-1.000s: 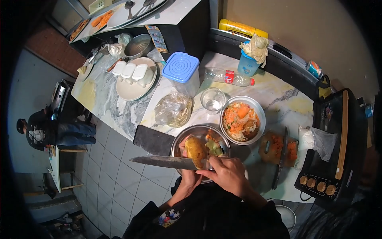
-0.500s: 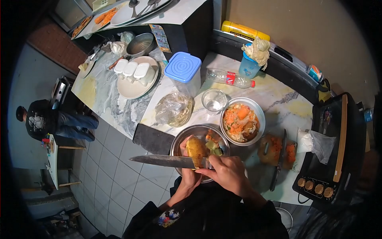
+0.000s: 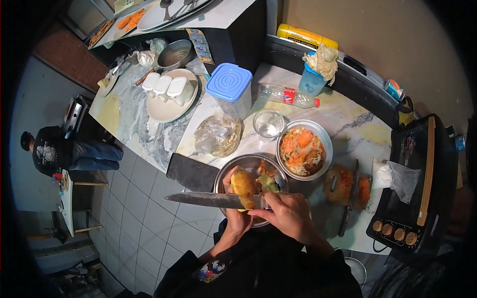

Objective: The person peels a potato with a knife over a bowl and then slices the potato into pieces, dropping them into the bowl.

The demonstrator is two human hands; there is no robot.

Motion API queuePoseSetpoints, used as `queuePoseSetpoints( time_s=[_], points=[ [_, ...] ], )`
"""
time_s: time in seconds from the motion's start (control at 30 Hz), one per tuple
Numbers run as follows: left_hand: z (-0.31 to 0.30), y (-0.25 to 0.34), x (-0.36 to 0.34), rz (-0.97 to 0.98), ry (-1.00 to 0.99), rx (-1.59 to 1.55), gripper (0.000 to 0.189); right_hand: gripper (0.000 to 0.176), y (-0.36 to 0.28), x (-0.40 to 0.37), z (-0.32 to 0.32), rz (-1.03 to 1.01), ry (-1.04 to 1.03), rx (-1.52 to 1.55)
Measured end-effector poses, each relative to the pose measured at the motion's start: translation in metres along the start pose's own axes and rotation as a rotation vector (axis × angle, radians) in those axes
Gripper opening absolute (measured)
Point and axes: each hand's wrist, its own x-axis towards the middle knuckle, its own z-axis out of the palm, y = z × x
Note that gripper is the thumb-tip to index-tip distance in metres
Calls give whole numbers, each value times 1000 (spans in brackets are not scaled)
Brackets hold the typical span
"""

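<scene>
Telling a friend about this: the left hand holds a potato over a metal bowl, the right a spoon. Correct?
Not a spoon: the head view shows the right hand gripping a knife. The left hand holds a potato over a metal bowl.

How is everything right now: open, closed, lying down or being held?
Potato: held by left hand, brown-speckled
Big knife: held by right hand, blade across potato
Steel bowl: uncovered, scraps inside
Carrot bowl: uncovered, filled
Box: lid on
Bottle: lying down, cap on
Clear cup: upright
White-lidded pots: closed
Other knife: lying on cutting board
</scene>
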Motion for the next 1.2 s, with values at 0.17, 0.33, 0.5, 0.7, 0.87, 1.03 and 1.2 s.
queuePoseSetpoints(
  time_s=[0.17,0.33,0.5,0.7,0.87,1.03,1.2],
  points=[
    [11,0,-2,40,-42,35,43,43,-4,4,-2,39,-27,6],
    [-17,-13,-4,35,35,105,53,42,-4,0,-1,44,3,7],
    [-7,-7,-4,100,28,197,53,42,-8,6,-2,37,3,32],
    [-8,-3,-2,75,-63,145,56,41,-5,2,-3,64,33,6],
    [-7,-6,2,141,-41,175,56,41,-5,8,-5,8,28,-8],
    [-8,-6,0,156,-38,230,55,42,-4,8,-3,28,-9,-36],
    [-10,-6,2,177,2,148,53,47,-3,13,-4,-59,-3,-9]
  ],
)
